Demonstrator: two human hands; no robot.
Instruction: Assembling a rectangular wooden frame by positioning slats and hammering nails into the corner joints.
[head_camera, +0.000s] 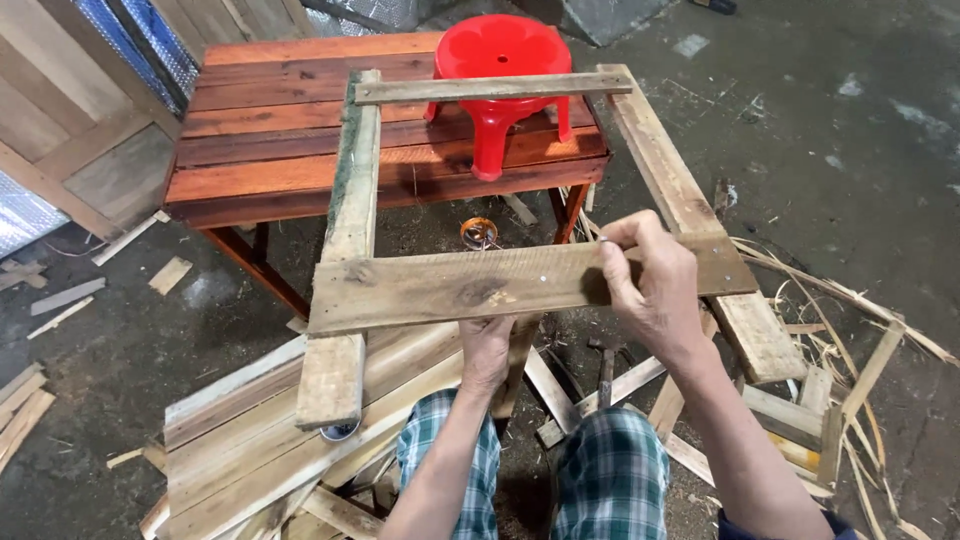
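A reddish slatted table (300, 150) fills the upper left of the frame, a red plastic stool (500, 60) standing on it. Across the middle lies a rough wooden frame (350, 200), its near crosspiece, a pale plank (450, 285), running left to right. The right hand (650, 285) grips the plank's right end from above, fingers curled over its top edge. The left hand (487, 355) is closed on the plank's lower edge from below, at centre. Scrap boards (240, 440) litter the floor, lower left.
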